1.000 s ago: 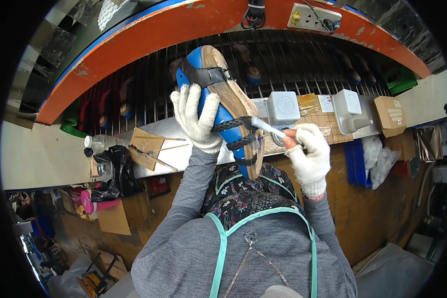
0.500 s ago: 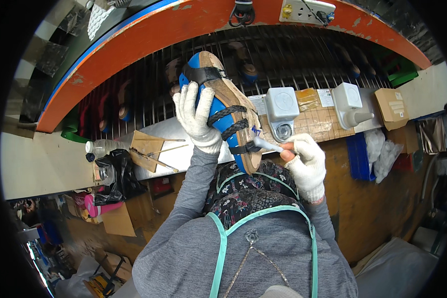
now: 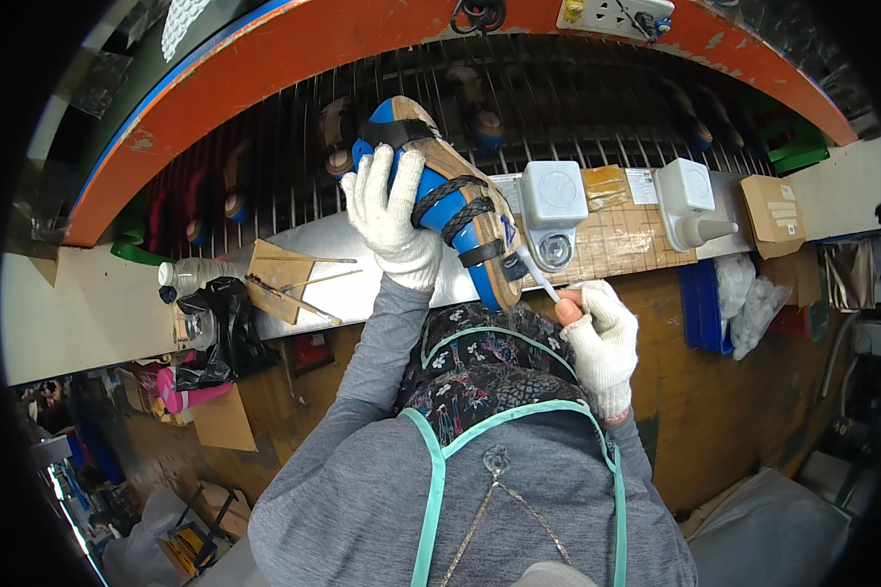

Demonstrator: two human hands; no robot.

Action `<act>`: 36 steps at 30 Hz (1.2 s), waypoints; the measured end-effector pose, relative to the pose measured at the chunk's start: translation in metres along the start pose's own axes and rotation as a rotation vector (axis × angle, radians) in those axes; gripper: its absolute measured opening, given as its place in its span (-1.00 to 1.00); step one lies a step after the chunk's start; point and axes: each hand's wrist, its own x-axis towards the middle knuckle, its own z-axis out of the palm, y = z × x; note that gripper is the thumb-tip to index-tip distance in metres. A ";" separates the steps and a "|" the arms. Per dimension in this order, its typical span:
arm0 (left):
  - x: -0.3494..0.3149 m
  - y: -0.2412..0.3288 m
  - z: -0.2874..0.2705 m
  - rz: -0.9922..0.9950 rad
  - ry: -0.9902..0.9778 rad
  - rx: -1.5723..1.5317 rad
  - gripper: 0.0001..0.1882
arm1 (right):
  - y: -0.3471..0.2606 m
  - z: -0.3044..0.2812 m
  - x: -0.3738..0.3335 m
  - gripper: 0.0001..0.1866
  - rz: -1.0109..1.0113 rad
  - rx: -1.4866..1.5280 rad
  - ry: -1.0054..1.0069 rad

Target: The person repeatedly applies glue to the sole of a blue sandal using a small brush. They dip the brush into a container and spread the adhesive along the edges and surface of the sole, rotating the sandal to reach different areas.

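Observation:
My left hand, in a white knit glove, holds a sandal with black braided straps. The sandal is on a blue shoe last and is tilted so that its tan underside faces right. My left fingers wrap the upper side, near the top strap. My right hand, also gloved but with bare fingertips showing, pinches the handle of a small white brush. The brush tip meets the sandal's underside edge, close to the end of the lowest black strap. Its bristles are too small to make out.
Two white plastic pots stand on a brown mat at the right. Thin sticks lie on cardboard at the left, beside a black bag. Behind are conveyor rods carrying other shoes, under an orange beam.
The sandal's lower end has risen slightly toward the bench. The brush has become more upright, its tip moving up along the sandal's edge. My left hand keeps its hold.

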 end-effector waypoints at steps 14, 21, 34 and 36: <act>0.001 0.003 -0.007 0.054 -0.003 0.053 -0.37 | 0.001 0.008 0.030 -0.85 -0.244 -0.263 0.130; 0.002 0.004 -0.010 0.041 0.005 0.049 -0.39 | -0.004 0.010 0.047 -0.86 -0.484 -0.399 0.205; -0.011 0.008 -0.003 -0.242 -0.118 -0.103 -0.32 | 0.019 0.001 0.037 -0.87 -0.271 -0.110 -0.066; -0.012 0.010 -0.001 -0.285 -0.146 -0.118 -0.35 | 0.021 -0.001 0.039 -0.87 -0.315 -0.141 -0.089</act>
